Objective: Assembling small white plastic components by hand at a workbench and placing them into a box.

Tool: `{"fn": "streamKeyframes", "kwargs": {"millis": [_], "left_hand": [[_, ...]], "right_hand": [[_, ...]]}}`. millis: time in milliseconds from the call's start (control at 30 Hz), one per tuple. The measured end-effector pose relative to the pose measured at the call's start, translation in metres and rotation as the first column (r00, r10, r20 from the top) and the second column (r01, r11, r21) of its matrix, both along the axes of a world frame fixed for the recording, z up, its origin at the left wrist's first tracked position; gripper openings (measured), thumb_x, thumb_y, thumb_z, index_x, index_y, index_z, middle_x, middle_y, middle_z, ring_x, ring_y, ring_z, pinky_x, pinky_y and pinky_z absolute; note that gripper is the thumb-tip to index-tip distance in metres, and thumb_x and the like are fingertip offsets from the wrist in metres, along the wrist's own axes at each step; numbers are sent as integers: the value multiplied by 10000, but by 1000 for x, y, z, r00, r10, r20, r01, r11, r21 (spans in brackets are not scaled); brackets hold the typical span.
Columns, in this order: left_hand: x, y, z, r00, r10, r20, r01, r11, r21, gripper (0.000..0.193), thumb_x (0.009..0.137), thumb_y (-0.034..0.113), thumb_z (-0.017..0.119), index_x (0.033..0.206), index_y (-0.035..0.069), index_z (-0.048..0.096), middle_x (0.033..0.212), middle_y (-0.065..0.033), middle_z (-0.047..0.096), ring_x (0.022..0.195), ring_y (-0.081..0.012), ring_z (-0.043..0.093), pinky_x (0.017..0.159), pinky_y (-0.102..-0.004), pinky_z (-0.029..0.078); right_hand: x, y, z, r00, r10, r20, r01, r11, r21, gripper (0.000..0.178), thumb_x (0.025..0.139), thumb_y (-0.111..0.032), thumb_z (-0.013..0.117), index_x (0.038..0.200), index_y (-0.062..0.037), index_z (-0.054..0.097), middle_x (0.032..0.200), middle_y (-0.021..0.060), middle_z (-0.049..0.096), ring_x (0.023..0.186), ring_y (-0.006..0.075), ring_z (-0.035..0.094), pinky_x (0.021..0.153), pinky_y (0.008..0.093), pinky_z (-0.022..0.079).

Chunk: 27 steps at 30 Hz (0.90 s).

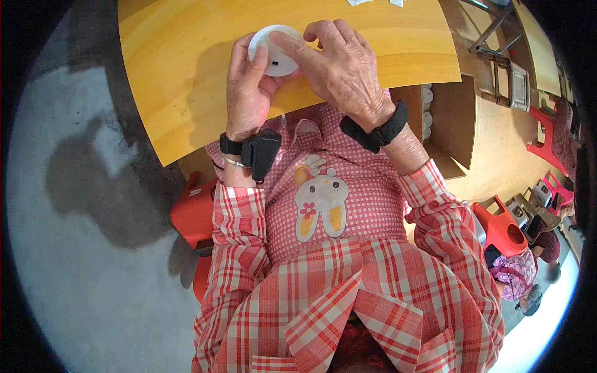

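Note:
A round white disc-shaped part [283, 61] with a small dark rectangular mark or slot is held up over the yellow wooden table [180, 68]. My left hand [249, 87] grips its left and lower edge, thumb on the face and fingers curled behind. From the right, my right hand [342, 68] lays its thumb on the disc's upper face, with the other fingers bent. Whether those fingers pinch anything small is hidden. Both wrists wear black straps.
An open cardboard box [451, 121] with several round white pieces [426, 105] stands below the table's right side. White scraps [373, 2] lie at the far edge. Red plastic stools [500, 229] are at right, another [194, 208] at left. Other people [516, 276] sit at far right.

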State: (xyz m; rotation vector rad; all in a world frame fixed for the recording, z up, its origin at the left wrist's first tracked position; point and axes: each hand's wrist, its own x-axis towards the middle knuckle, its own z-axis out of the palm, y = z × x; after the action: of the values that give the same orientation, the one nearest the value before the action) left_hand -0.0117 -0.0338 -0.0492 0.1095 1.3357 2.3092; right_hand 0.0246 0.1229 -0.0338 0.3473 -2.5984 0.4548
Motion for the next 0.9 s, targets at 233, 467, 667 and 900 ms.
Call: {"fn": "streamKeyframes", "kwargs": {"millis": [233,467,667,900], "left_hand": [[3,3,-1,996,62,-66,-61,998,9,304,950,211,478,1209,62,418,1139,-103,538,1024,-212,565,818,-374,532],[7,8,-3,972,96,-212,-122,986,-110,274,941,159,508,1184,54,439,1065,-58,560,923,-130,572,766,-300,533],[7,10,-12,929,153,-336,-241,941,-238,237,941,136,502,1147,28,457,983,-62,584,857,-115,589,673,-254,542],[11,18,-3,903,125,-411,-272,907,-322,256,949,168,477,1147,6,452,951,-98,571,767,-172,630,517,-259,575]], "right_hand": [[-2,-8,-1,961,88,263,94,789,-607,313,835,-232,627,1048,-10,568,746,142,591,677,319,595,613,400,483],[-4,-11,-2,958,91,271,93,798,-596,242,835,-244,626,928,-30,563,669,181,587,630,336,601,555,401,477],[-1,-17,-2,962,44,270,138,773,-619,222,833,-238,621,894,-31,567,619,160,581,558,335,591,505,387,468],[-3,-5,-12,963,85,256,107,751,-652,221,846,-258,605,912,-48,583,602,148,578,564,323,600,507,375,473]]}}
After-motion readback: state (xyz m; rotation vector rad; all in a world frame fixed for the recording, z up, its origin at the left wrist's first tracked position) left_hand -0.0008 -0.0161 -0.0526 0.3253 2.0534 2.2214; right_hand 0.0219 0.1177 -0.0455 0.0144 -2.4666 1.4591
